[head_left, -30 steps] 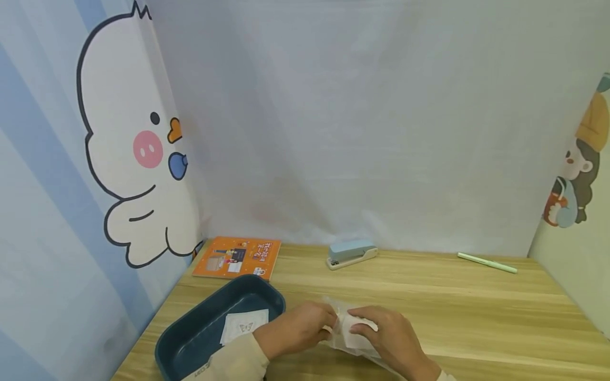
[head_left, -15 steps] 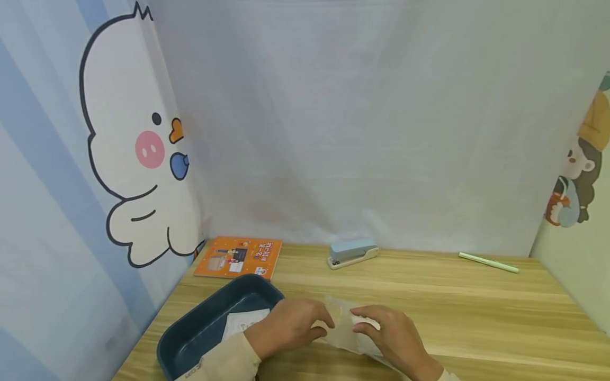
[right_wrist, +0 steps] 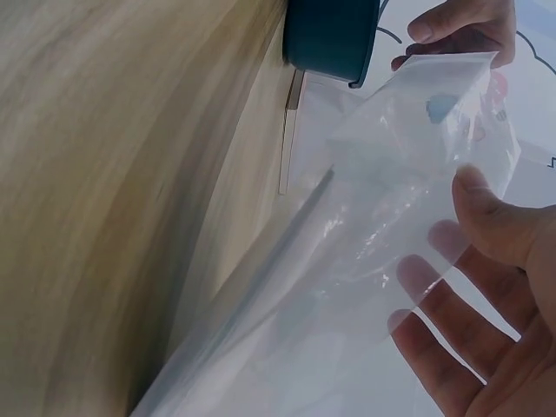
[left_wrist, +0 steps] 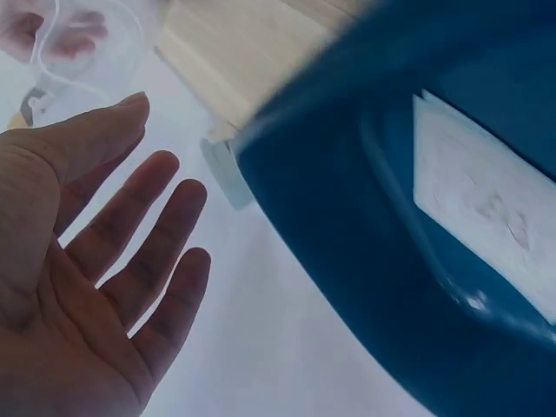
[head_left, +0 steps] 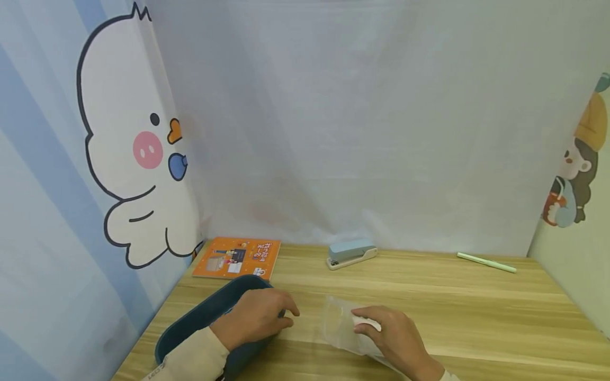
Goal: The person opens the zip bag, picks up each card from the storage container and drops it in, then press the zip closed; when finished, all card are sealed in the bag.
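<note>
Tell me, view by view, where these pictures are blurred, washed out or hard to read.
Head view: even, soft light, mostly sharp; the clear plastic bag under the right hand nearly vanishes against the table. Left wrist view: the blue tray is smeared by blur, the background blown out white, and the left hand soft. Right wrist view: the wood grain streaks, and the bag shows only by faint sheen.

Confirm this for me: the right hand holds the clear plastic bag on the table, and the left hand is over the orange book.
Not quite. The right hand does hold the clear plastic bag on the table, but the left hand is over the blue tray, not the orange book, which lies farther back. The head view shows it.
</note>
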`<state>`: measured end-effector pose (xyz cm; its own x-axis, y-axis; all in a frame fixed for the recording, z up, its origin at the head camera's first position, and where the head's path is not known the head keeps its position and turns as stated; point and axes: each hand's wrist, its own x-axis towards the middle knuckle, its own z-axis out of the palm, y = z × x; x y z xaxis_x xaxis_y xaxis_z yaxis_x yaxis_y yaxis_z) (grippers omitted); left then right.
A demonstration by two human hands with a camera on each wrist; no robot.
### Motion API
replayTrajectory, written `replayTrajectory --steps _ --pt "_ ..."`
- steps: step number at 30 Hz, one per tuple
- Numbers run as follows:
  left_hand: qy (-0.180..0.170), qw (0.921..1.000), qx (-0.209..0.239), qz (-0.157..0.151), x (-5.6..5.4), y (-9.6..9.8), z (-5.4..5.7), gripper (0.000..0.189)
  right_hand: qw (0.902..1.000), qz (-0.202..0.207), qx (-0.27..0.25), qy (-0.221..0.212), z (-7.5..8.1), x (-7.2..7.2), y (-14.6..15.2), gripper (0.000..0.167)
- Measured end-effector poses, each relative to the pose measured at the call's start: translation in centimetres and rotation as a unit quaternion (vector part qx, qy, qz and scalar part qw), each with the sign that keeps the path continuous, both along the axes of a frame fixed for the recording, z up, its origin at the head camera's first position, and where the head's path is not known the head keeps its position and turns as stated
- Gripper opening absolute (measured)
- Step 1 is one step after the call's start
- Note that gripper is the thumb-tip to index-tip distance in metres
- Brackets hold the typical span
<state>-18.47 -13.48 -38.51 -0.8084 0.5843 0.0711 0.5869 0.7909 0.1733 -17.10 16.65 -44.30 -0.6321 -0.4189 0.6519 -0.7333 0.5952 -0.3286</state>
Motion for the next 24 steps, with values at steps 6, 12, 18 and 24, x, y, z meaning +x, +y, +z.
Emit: replayTrajectory --steps 6,12,18,24 --pt "-0.006 0.9998 -0.009 0.017 -0.1 -2.2 0.1 0.02 0.9996 -0.009 0.003 -0.026 0.1 0.2 0.0 0.026" --pt "-0.015 0.9976 -0.041 0.053 -0.7 -3.8 -0.4 0.031 0.9997 -0.012 0.003 -0.022 0.3 0.1 0.2 0.026" --pt "-0.07 0.9896 -0.063 0.108 -1.2 -4.9 -1.0 0.043 0.9992 -0.012 0.0 -0.037 0.3 0.2 0.2 0.026" --pt "-0.123 0.9792 -0.075 0.143 -2.0 -5.9 -1.9 0.05 0.9987 -0.019 0.001 -0.048 0.3 0.3 0.3 0.025"
